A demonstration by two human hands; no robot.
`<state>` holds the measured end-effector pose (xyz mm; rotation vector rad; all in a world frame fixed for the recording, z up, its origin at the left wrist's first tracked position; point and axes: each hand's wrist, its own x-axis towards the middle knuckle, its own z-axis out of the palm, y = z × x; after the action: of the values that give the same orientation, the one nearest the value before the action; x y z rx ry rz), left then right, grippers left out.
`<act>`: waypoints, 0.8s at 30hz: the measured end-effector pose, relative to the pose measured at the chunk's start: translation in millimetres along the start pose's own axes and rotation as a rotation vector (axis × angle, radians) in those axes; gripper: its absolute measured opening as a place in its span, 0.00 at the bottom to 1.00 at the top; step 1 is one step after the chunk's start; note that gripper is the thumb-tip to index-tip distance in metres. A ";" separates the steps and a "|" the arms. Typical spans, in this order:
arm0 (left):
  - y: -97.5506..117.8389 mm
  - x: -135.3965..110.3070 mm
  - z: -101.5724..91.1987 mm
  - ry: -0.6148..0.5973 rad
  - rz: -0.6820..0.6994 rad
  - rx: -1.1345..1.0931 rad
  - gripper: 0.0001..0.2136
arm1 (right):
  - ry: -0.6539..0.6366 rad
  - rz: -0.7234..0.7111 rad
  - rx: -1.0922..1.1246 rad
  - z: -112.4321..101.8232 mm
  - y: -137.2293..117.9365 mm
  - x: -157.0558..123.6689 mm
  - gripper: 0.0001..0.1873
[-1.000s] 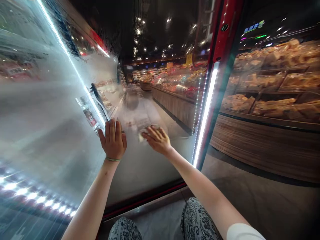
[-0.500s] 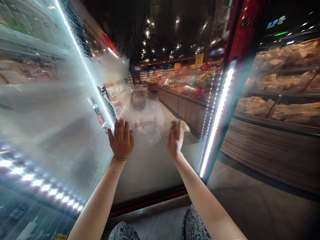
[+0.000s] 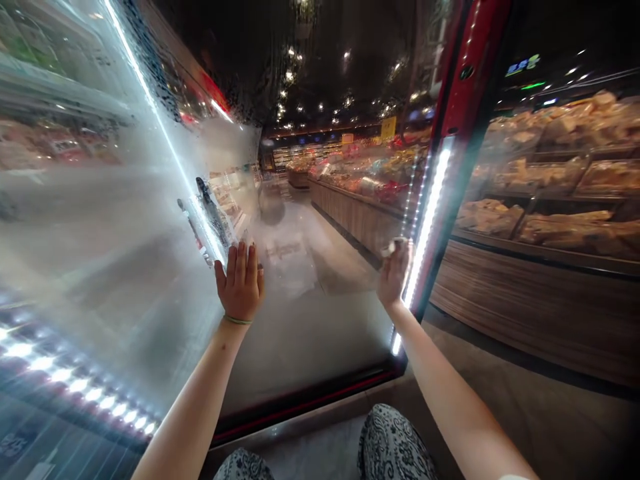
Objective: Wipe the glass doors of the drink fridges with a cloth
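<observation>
Bracing our left hand (image 3: 240,283) flat, fingers straight, on the fogged glass door (image 3: 305,333); right hand (image 3: 395,277) pinches a cloth (image 3: 389,248) at the door's right edge. Wet glass, so our palm could slip.

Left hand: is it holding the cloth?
No, the left hand lies flat and empty on the fogged glass door; the cloth is in the right hand.

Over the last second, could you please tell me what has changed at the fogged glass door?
The right hand, pressing a pale cloth to the glass door, swept rightward from the middle of the pane to its edge, beside the lit LED strip. The left hand stayed flat against the glass, fingers pointing up.
</observation>
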<state>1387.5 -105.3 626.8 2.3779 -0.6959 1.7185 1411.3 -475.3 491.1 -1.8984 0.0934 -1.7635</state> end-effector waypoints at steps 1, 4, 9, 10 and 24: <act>0.1 -0.3 0.4 0.007 0.001 -0.007 0.25 | 0.077 0.090 0.005 1.9 3.2 5.4 0.30; -0.1 -1.1 0.9 0.027 0.014 -0.017 0.26 | 0.221 0.189 -0.008 16.0 -38.5 15.8 0.31; -2.7 -2.3 1.3 0.063 0.087 0.042 0.29 | -0.158 -0.303 -0.099 29.5 -161.5 4.8 0.31; -3.4 -2.5 1.6 0.067 0.094 0.045 0.29 | -0.252 -0.430 -0.115 27.9 -171.4 4.0 0.31; -10.7 -5.9 6.5 0.099 0.103 0.007 0.31 | -0.050 -0.146 -0.077 -21.3 11.0 25.6 0.37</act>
<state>1396.3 -96.4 620.9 2.2804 -0.8119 1.8668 1398.2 -502.1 509.5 -2.0491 0.0042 -1.8292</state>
